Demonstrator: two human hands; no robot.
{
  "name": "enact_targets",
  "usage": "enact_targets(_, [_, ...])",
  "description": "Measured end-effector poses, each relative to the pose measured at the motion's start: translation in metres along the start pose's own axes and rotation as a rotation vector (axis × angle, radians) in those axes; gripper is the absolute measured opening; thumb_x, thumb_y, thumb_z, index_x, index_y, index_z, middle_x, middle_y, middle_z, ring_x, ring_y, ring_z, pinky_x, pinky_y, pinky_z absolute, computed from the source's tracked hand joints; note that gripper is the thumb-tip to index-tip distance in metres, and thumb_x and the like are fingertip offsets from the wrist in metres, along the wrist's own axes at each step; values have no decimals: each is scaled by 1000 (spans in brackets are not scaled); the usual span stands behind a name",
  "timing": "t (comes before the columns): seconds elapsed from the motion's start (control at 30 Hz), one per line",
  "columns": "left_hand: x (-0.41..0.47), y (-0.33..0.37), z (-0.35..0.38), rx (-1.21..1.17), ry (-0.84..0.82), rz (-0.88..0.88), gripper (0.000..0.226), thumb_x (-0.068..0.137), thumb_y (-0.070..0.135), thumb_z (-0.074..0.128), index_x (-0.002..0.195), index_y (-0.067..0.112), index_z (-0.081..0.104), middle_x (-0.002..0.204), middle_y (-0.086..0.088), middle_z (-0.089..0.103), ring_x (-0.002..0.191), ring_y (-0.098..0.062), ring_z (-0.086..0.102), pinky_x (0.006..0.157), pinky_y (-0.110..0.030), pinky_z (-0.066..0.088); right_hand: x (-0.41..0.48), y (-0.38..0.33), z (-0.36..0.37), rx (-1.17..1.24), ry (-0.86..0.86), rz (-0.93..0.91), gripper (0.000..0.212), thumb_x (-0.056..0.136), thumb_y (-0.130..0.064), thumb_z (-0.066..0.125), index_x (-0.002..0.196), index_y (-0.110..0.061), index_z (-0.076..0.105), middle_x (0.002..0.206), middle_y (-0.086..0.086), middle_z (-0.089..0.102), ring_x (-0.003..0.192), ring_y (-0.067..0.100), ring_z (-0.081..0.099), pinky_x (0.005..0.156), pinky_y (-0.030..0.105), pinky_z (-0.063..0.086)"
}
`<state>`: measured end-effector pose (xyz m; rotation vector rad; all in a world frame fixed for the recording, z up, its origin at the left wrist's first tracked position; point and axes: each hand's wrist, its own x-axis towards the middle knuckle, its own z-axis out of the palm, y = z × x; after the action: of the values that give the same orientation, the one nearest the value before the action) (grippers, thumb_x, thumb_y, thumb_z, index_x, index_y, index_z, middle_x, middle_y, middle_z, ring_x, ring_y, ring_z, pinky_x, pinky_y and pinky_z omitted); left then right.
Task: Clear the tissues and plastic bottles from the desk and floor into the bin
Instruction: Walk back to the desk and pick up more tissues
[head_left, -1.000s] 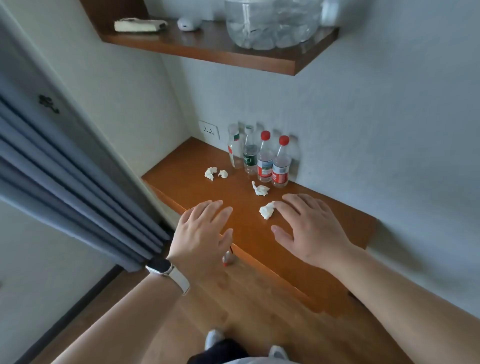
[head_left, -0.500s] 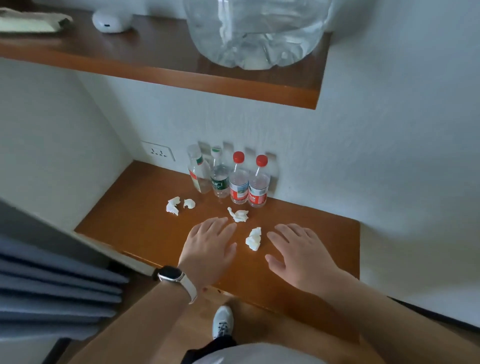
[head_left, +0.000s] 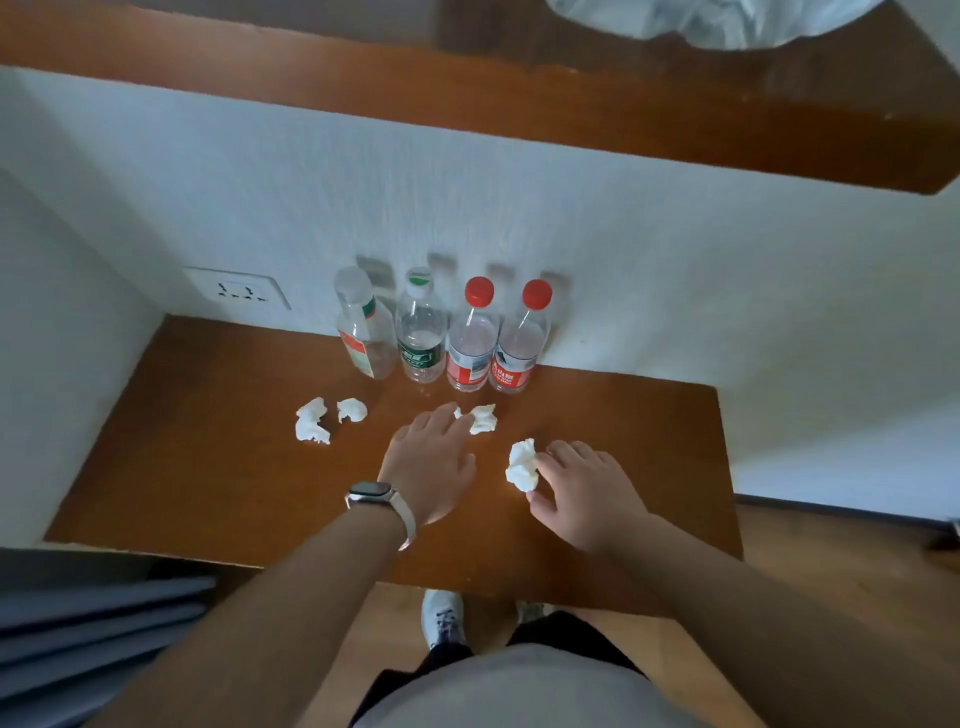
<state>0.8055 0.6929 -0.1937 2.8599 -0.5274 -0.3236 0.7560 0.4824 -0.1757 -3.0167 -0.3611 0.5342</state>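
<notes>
Several crumpled white tissues lie on the wooden desk (head_left: 208, 467). My right hand (head_left: 584, 491) pinches the nearest tissue (head_left: 521, 465) between thumb and fingertips; it rests on the desk. My left hand (head_left: 428, 462), with a watch on the wrist, lies flat with fingers apart, and its fingertips touch a second tissue (head_left: 483, 418). Two more tissues (head_left: 311, 422) (head_left: 351, 409) sit to the left. Several plastic bottles stand in a row against the wall: a clear one (head_left: 361, 332), a green-labelled one (head_left: 421, 332) and two red-capped ones (head_left: 471, 338) (head_left: 519, 340). No bin is in view.
A wooden shelf (head_left: 519, 104) hangs over the desk, with a big clear container (head_left: 717, 21) on it. A wall socket (head_left: 236, 291) is at the desk's back left. Grey curtain folds (head_left: 78, 634) hang at lower left. My shoes (head_left: 441, 618) stand on the wood floor below the desk's front edge.
The camera has come closer and tilted down over the desk. My left hand slid forward to the tissue near the bottles. My right hand closed its thumb and fingers around the nearest tissue.
</notes>
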Motion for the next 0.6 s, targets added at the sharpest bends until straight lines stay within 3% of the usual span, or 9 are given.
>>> enact_targets(0.3, [50,0,27,36,-252,32,58,99,40,39,153,34,19,163,-1,17,150,-26,14,119,-46,18,36,11,28,-10,-66,-43,52,86,-42,54,133,-24,40,129,1,47,111,23,52,84,39,50])
enact_targets(0.47, [49,-4,39,41,-271,55,49,98,35,44,146,31,34,153,-1,35,139,-27,33,110,-45,33,47,20,40,1,-156,-77,49,85,-33,56,130,-25,41,125,-1,47,108,22,50,80,39,49])
enact_targets(0.6, [40,-9,44,30,-208,84,34,99,22,48,133,23,47,136,-3,48,119,-23,46,93,-36,42,49,15,48,54,-164,-34,43,86,-31,55,127,-21,47,117,1,49,101,21,51,79,38,49])
